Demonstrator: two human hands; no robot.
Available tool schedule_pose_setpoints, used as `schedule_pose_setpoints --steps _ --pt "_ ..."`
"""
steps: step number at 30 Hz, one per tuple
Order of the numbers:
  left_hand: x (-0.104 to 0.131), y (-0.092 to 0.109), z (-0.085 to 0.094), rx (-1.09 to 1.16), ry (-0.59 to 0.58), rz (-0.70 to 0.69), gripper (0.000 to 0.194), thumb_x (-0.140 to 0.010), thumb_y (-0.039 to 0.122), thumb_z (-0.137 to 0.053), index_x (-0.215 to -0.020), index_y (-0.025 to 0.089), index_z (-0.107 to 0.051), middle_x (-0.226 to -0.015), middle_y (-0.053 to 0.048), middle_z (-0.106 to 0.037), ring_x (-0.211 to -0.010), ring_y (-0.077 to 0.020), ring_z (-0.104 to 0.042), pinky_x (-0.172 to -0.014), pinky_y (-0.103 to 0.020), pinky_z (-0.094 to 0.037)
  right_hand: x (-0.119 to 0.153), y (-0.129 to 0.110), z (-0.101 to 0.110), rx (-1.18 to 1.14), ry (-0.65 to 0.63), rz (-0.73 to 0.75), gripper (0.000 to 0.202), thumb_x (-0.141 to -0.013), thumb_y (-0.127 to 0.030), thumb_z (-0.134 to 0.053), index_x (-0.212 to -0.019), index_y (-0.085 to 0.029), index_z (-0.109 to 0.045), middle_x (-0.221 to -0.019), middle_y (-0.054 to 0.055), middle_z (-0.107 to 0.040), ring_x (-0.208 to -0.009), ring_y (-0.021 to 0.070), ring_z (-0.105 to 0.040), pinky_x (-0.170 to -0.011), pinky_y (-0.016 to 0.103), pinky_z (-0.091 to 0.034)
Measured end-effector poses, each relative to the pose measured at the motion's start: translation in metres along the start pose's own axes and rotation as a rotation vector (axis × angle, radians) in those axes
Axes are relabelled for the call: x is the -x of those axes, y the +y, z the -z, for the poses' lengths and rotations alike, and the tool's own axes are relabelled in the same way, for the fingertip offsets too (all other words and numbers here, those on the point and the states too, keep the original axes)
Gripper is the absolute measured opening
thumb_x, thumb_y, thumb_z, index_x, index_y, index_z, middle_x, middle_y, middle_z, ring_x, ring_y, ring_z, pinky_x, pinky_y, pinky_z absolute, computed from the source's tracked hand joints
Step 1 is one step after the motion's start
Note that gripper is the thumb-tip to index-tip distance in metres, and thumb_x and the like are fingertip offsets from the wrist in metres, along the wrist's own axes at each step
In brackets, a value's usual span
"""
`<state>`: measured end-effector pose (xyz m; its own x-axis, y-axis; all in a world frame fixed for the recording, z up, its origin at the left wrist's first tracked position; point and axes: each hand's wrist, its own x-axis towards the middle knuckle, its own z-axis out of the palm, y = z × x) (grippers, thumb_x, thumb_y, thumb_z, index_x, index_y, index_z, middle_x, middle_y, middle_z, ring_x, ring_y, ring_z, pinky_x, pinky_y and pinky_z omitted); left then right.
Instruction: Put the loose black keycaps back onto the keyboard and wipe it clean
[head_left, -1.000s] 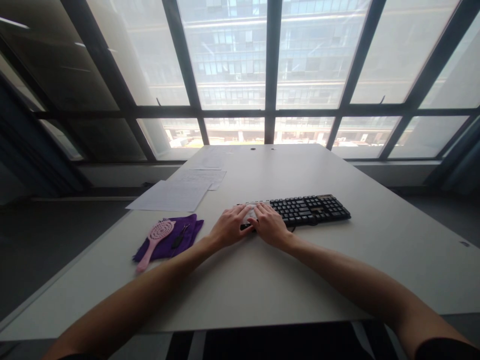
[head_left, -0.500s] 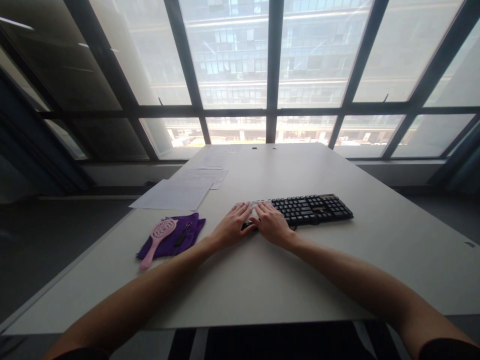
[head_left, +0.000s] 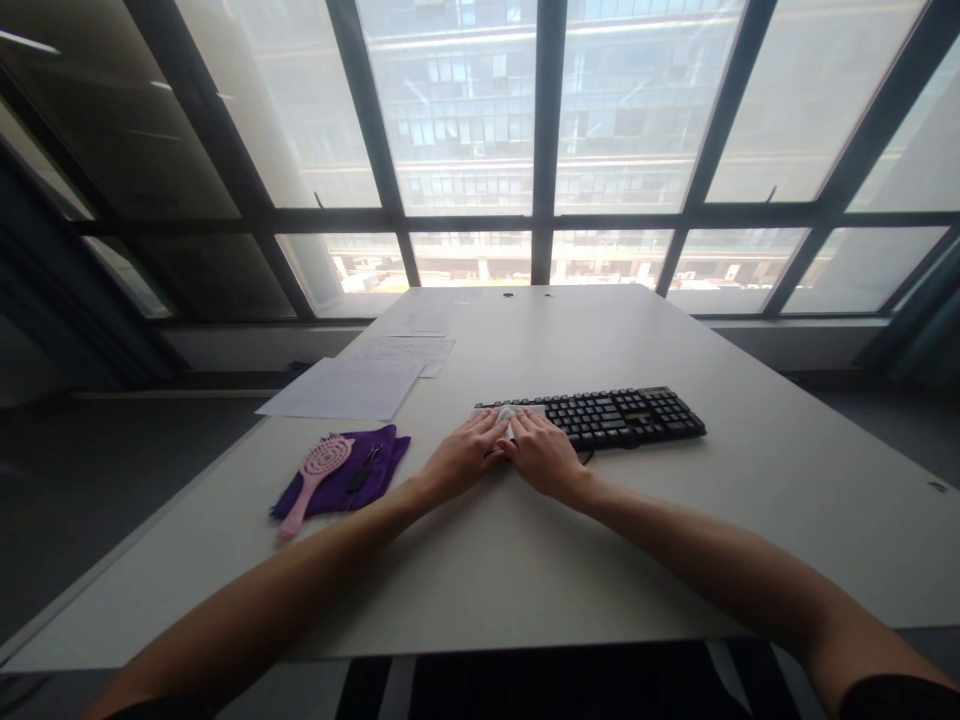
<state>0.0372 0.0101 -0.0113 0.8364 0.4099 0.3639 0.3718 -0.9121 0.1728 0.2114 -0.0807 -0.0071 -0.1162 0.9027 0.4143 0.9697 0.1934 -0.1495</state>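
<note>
Over the left end of a black keyboard (head_left: 619, 416), a thin white wipe or tissue (head_left: 508, 411) lies partly under both my hands, its middle bunched up between them. My left hand (head_left: 466, 450) rests on the wipe's left part with its fingers stretched out. On the right part lies my right hand (head_left: 541, 450), its fingers also extended and flat. The two thumbs meet, or nearly so, at the keyboard's near edge. The palms and much of the wipe's underside are hidden.
A pink hairbrush (head_left: 322, 465) and a small black item with a metal tip (head_left: 365, 470) lie on a folded purple cloth (head_left: 386, 455) to the left. Sheets of paper (head_left: 345, 388) lie behind them on the white table (head_left: 525, 570). Tall windows stand beyond.
My hands have pulled slightly toward me, and the wipe has bunched up between them. More of the keyboard's back row of keys shows at the left end.
</note>
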Motion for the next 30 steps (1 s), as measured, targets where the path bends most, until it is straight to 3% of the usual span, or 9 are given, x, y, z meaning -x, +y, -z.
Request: schedule_pose_setpoints --steps 7,10,13,16,19,24,30 --pt "0.009 0.011 0.011 -0.005 -0.028 0.046 0.051 -0.102 0.034 -0.049 -0.152 0.024 -0.047 -0.157 -0.011 -0.047 -0.147 -0.0304 -0.041 -0.122 -0.056 -0.032 0.009 -0.014 0.006 0.029 -0.003 -0.010 0.062 -0.106 -0.050 -0.039 -0.141 -0.002 -0.056 -0.148 0.026 -0.053 -0.141 0.0345 -0.047 -0.117 0.049 -0.037" --pt "0.008 0.008 0.011 0.007 -0.032 0.073 0.044 -0.105 0.032 -0.041 -0.146 0.024 -0.055 -0.155 -0.009 -0.049 -0.146 -0.0288 -0.043 -0.122 -0.056 -0.032 0.008 -0.012 0.010 0.029 0.006 0.025 0.054 -0.108 -0.042 -0.036 -0.136 -0.003 -0.061 -0.146 0.024 -0.055 -0.140 0.0334 -0.048 -0.118 0.047 -0.036" --pt "0.006 0.004 0.008 0.013 0.006 0.047 0.041 -0.104 0.032 -0.044 -0.140 0.024 -0.061 -0.153 -0.009 -0.053 -0.143 -0.0284 -0.048 -0.121 -0.053 -0.035 0.006 -0.008 0.010 0.019 0.002 0.057 0.046 -0.107 -0.029 -0.035 -0.132 -0.004 -0.064 -0.143 0.022 -0.059 -0.138 0.0310 -0.050 -0.118 0.045 -0.036" --pt "0.005 0.003 0.006 0.033 0.038 0.002 0.041 -0.103 0.030 -0.047 -0.141 0.024 -0.060 -0.150 -0.010 -0.055 -0.142 -0.0270 -0.049 -0.121 -0.049 -0.038 0.006 -0.005 0.004 0.002 0.004 0.039 0.045 -0.104 -0.020 -0.037 -0.142 -0.006 -0.057 -0.147 0.020 -0.056 -0.141 0.0287 -0.047 -0.119 0.044 -0.036" --pt "0.005 0.004 0.007 0.047 0.044 -0.008 0.045 -0.103 0.030 -0.048 -0.147 0.022 -0.054 -0.150 -0.011 -0.056 -0.142 -0.0274 -0.049 -0.120 -0.048 -0.039 0.007 -0.004 -0.002 -0.001 0.005 0.020 0.049 -0.105 -0.024 -0.038 -0.149 -0.005 -0.048 -0.154 0.021 -0.048 -0.146 0.0309 -0.040 -0.120 0.048 -0.032" --pt "0.005 0.005 0.008 0.057 0.060 -0.046 0.045 -0.105 0.031 -0.046 -0.149 0.022 -0.052 -0.151 -0.012 -0.054 -0.142 -0.0284 -0.049 -0.120 -0.049 -0.040 0.007 -0.007 -0.001 -0.013 0.027 0.019 0.056 -0.107 -0.037 -0.036 -0.149 -0.001 -0.047 -0.158 0.023 -0.041 -0.150 0.0323 -0.034 -0.124 0.047 -0.025" --pt "0.007 0.002 0.004 0.020 0.001 -0.030 0.045 -0.104 0.027 -0.047 -0.148 0.021 -0.053 -0.155 -0.015 -0.048 -0.147 -0.0325 -0.041 -0.121 -0.056 -0.035 0.007 -0.005 -0.005 -0.002 -0.024 -0.006 0.054 -0.106 -0.032 -0.039 -0.150 0.000 -0.046 -0.158 0.023 -0.040 -0.150 0.0329 -0.033 -0.123 0.046 -0.027"
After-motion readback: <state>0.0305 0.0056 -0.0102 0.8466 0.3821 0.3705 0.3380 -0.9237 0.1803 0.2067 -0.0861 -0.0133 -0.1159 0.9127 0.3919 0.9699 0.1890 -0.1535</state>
